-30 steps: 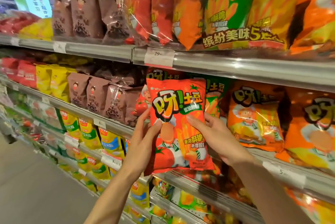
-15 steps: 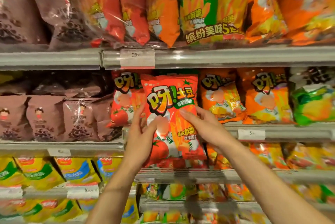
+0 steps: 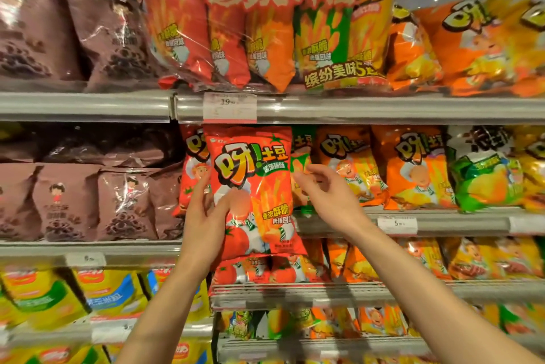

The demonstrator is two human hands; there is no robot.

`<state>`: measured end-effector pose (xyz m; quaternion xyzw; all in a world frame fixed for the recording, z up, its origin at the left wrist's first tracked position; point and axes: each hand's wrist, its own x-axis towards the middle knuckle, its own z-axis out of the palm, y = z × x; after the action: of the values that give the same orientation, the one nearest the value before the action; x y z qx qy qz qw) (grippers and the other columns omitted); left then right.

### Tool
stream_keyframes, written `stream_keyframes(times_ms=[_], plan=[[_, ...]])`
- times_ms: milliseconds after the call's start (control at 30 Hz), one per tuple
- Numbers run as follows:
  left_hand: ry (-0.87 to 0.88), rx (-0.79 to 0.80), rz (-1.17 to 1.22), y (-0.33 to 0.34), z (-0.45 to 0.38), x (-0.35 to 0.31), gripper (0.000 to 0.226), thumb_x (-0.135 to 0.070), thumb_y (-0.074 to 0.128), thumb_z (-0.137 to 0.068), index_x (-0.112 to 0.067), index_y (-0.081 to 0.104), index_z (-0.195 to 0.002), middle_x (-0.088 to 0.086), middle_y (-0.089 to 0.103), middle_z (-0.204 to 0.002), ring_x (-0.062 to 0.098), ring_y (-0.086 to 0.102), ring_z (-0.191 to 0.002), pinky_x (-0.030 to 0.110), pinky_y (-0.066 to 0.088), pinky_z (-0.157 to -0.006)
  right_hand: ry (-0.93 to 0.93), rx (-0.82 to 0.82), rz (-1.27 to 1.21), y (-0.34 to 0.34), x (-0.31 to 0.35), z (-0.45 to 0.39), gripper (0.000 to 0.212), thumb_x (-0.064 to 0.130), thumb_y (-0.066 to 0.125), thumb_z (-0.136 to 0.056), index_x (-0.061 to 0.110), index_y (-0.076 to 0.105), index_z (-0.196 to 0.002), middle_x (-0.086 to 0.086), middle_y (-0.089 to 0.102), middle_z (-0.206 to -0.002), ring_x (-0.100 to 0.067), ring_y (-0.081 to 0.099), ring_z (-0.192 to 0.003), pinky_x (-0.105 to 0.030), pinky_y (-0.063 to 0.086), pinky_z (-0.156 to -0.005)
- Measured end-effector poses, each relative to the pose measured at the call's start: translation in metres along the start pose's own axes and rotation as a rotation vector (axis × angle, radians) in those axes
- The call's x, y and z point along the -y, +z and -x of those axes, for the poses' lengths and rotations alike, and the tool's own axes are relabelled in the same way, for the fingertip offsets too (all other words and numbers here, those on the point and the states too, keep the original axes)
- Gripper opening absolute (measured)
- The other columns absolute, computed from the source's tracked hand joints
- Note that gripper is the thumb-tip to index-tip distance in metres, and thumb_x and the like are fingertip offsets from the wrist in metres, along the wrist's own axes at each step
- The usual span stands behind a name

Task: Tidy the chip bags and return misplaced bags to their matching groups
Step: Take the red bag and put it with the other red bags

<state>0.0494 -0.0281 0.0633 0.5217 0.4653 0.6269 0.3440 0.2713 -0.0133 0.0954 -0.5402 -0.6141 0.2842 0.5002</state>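
**Red chip bag held up to the middle shelf, not yet seated**

A head-worn camera looks at supermarket shelves packed with snack bags. At the centre of the frame, a glossy red plastic chip bag [image 3: 253, 192] printed with tomatoes and fries is held upright against the front of the middle shelf [image 3: 442, 223].

The left hand [image 3: 205, 216] grips the bag's left edge, thumb across the front and fingers reaching behind it. The right hand [image 3: 327, 189], just right of centre, holds nothing; its fingers are loosely curled, with the fingertips near the bag's right edge. Whether they touch it cannot be told.

Directly behind the held bag, at centre left, stands another red bag of the same design [image 3: 194, 169]. To the right, a green bag [image 3: 300, 163] peeks out, followed by a row of orange bags [image 3: 413, 166] and, at the far right, a green and silver bag [image 3: 483, 175]. Brown bags [image 3: 73, 201] fill the middle left. Above, in the upper centre, sits a large clear multipack of mixed bags [image 3: 265, 24] over a white price tag [image 3: 230, 107]. Yellow and blue bags [image 3: 109, 296] line the lower left.

The red bag appears to have reached its matching group but hangs in front of the shelf, its bottom drooping below the shelf edge. It likely needs pushing back into line. The green bag wedged between red and orange may be out of place too.
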Motion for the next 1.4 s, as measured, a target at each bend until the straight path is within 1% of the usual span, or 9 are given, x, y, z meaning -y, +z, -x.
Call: stream_keyframes(times_ms=[133, 267, 367, 533, 633, 800, 1033, 1300, 1400], plan=[[-0.02, -0.016, -0.032, -0.006, -0.003, -0.002, 0.059, -0.021, 0.064, -0.099, -0.036, 0.042, -0.152, -0.018, 0.06, -0.118, -0.014, 0.057, -0.095, -0.002, 0.041, -0.074, 0.037, -0.076, 0.163, -0.01, -0.013, -0.027, 0.078, 0.071, 0.06, -0.087, 0.018, 0.05, -0.143, 0.005, 0.056, -0.137, -0.013, 0.054, -0.126, -0.034, 0.047, -0.107], [-0.031, -0.061, -0.035, -0.011, -0.004, -0.001, 0.054, -0.026, 0.066, -0.098, -0.047, 0.045, -0.142, -0.005, 0.06, -0.109, 0.015, 0.056, -0.089, 0.021, 0.046, -0.073, 0.13, 0.043, 0.149, -0.001, -0.032, -0.052, 0.119, 0.094, 0.056, -0.065, 0.016, 0.036, -0.153, -0.002, 0.05, -0.152, -0.025, 0.048, -0.14, -0.048, 0.042, -0.115], [-0.039, -0.079, -0.046, -0.017, -0.006, 0.003, 0.056, -0.027, 0.067, -0.097, -0.04, 0.047, -0.147, -0.005, 0.066, -0.123, 0.017, 0.065, -0.105, 0.031, 0.05, -0.094, 0.214, 0.079, 0.063, 0.009, -0.027, -0.056, 0.109, 0.077, 0.064, -0.077, 0.013, 0.028, -0.157, -0.001, 0.052, -0.15, -0.025, 0.052, -0.136, -0.047, 0.041, -0.115], [-0.042, -0.119, -0.045, -0.029, -0.004, 0.002, 0.052, -0.023, 0.066, -0.098, -0.037, 0.049, -0.145, -0.028, 0.065, -0.102, -0.001, 0.061, -0.093, 0.022, 0.047, -0.084, 0.178, 0.052, 0.047, 0.018, -0.036, -0.057, 0.058, 0.06, 0.069, -0.087, 0.019, 0.055, -0.127, 0.004, 0.07, -0.111, -0.014, 0.066, -0.099, -0.04, 0.054, -0.095], [-0.038, -0.136, -0.043, -0.036, 0.001, -0.004, 0.054, -0.023, 0.064, -0.099, -0.033, 0.046, -0.149, -0.026, 0.06, -0.126, -0.017, 0.052, -0.111, 0.015, 0.043, -0.093, 0.156, 0.018, -0.003, 0.017, -0.031, -0.06, 0.065, 0.059, 0.07, -0.086, 0.017, 0.053, -0.133, 0.005, 0.069, -0.111, -0.017, 0.067, -0.103, -0.042, 0.055, -0.096], [-0.046, -0.137, -0.061, -0.036, 0.004, -0.008, 0.05, -0.025, 0.061, -0.101, -0.035, 0.045, -0.147, -0.035, 0.052, -0.115, -0.035, 0.048, -0.09, 0.007, 0.04, -0.083, 0.103, 0.022, 0.083, 0.004, -0.006, -0.061, 0.091, 0.069, 0.068, -0.082, 0.015, 0.04, -0.15, 0.001, 0.059, -0.138, -0.022, 0.058, -0.125, -0.04, 0.049, -0.104], [-0.021, -0.11, -0.088, -0.004, -0.003, -0.01, 0.057, -0.022, 0.061, -0.101, -0.032, 0.041, -0.153, -0.007, 0.058, -0.141, 0.023, 0.058, -0.129, 0.039, 0.044, -0.11, 0.087, -0.04, 0.228, -0.063, 0.001, -0.046, 0.087, 0.075, 0.07, -0.074, 0.016, 0.056, -0.136, -0.001, 0.07, -0.119, -0.023, 0.069, -0.106, -0.041, 0.057, -0.09], [0.003, 0.025, -0.218, 0.057, -0.032, -0.014, 0.066, -0.032, 0.059, -0.101, -0.028, 0.029, -0.159, -0.004, 0.035, -0.163, 0.017, 0.033, -0.149, 0.033, 0.028, -0.118, 0.149, -0.16, 0.196, -0.135, -0.018, -0.012, 0.068, 0.058, 0.072, -0.084, 0.017, 0.054, -0.135, 0.005, 0.071, -0.102, -0.012, 0.07, -0.081, -0.025, 0.049, -0.063], [0.023, 0.032, -0.292, 0.075, -0.044, -0.02, 0.063, -0.031, 0.056, -0.102, -0.022, 0.029, -0.159, 0.0, 0.038, -0.161, 0.021, 0.035, -0.148, 0.033, 0.03, -0.114, 0.18, -0.195, 0.183, -0.147, -0.028, -0.003, 0.097, 0.071, 0.072, -0.076, 0.017, 0.041, -0.151, -0.003, 0.065, -0.13, -0.021, 0.068, -0.108, -0.038, 0.056, -0.087]])
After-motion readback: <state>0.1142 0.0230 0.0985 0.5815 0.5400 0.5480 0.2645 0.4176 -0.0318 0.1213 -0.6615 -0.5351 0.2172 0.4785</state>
